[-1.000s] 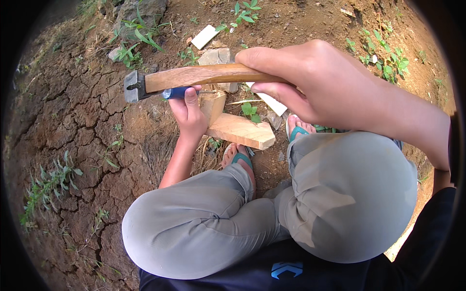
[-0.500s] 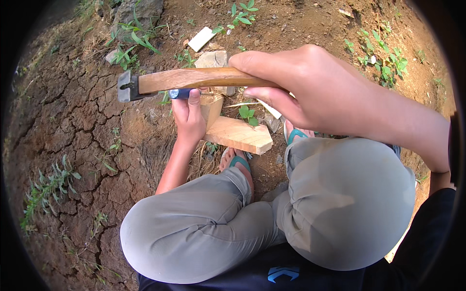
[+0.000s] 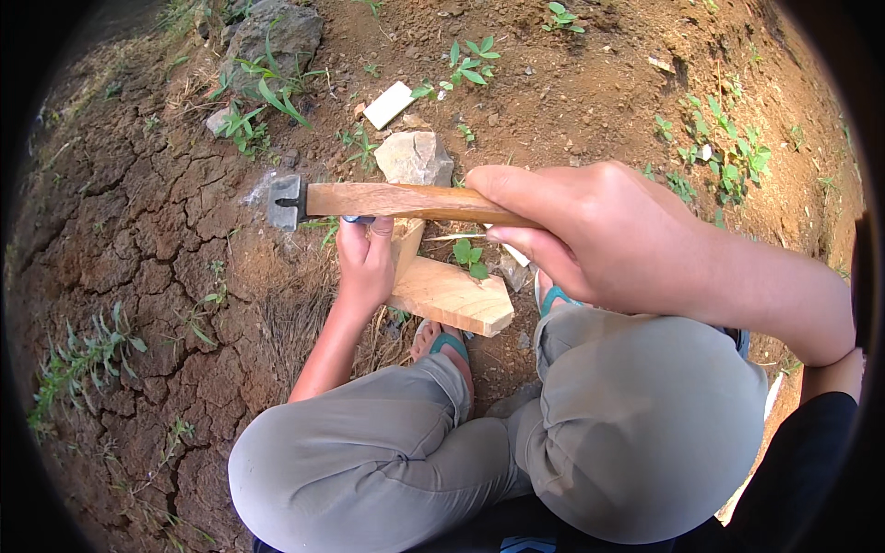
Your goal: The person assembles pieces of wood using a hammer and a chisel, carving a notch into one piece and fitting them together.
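My right hand (image 3: 599, 235) grips a hammer (image 3: 396, 200) by its wooden handle. The hammer lies level across the view, its dark metal head toward the left. Beneath it, my left hand (image 3: 365, 272) is closed around a blue-handled tool (image 3: 358, 219), mostly covered by the hammer and fingers. The tool's working end is hidden, so its kind is unclear. Against my left hand stands a piece of wood (image 3: 408, 247) on edge. It meets a flat wooden board (image 3: 454, 297) with an angled end, lying in front of my feet.
A pale stone (image 3: 415, 158) sits beyond the hammer, with a small white-cream offcut (image 3: 388, 105) behind it. A larger grey rock (image 3: 275, 41) is at the far left. Cracked earth spreads leftward, with weeds (image 3: 88, 359). My bent knees (image 3: 645, 415) fill the near side.
The hammer has shifted rightward relative to my left hand, and its head now covers more of the blue handle's end. The view has tilted, so the ground sits lower in the picture.
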Demonstrator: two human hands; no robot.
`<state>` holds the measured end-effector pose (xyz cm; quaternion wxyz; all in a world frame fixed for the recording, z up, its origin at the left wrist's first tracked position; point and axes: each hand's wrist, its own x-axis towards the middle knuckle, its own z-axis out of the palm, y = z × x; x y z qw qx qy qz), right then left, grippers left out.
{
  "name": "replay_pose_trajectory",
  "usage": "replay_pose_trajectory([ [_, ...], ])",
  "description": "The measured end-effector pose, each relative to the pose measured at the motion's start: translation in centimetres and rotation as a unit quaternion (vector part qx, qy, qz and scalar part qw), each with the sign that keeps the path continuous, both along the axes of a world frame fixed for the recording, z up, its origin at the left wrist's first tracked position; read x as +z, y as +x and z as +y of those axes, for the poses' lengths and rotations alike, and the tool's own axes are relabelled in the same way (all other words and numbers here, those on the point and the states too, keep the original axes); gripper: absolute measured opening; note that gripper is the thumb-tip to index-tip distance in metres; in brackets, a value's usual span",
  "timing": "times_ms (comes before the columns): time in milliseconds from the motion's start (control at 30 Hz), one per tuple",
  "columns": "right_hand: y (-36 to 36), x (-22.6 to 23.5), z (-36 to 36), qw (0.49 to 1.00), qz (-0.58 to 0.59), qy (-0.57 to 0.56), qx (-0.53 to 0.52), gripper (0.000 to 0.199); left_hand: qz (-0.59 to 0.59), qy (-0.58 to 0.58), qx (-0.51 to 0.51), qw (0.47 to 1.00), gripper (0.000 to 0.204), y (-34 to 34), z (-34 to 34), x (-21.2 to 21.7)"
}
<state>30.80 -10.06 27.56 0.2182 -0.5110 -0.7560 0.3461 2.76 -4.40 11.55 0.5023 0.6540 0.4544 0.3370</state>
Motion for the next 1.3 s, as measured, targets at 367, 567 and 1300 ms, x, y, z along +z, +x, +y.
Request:
replay_pose_trajectory([
  [367,0.3,-0.7,0.9,1.0,0.018,-0.02,-0.014,0.022,0.011,-0.09,-0.052,0.995,0.04,-0.2,0.7,0.0],
  [567,0.4,-1.9,0.7,0.997,0.052,-0.022,-0.051,0.026,-0.007,-0.11,-0.003,0.994,0.026,0.1,1.8,0.7],
  [1300,2.4,-1.1,0.4,0.966,0.077,-0.106,-0.225,0.034,-0.187,0.023,-0.057,0.98,0.035,2.8,3.2,4.4],
])
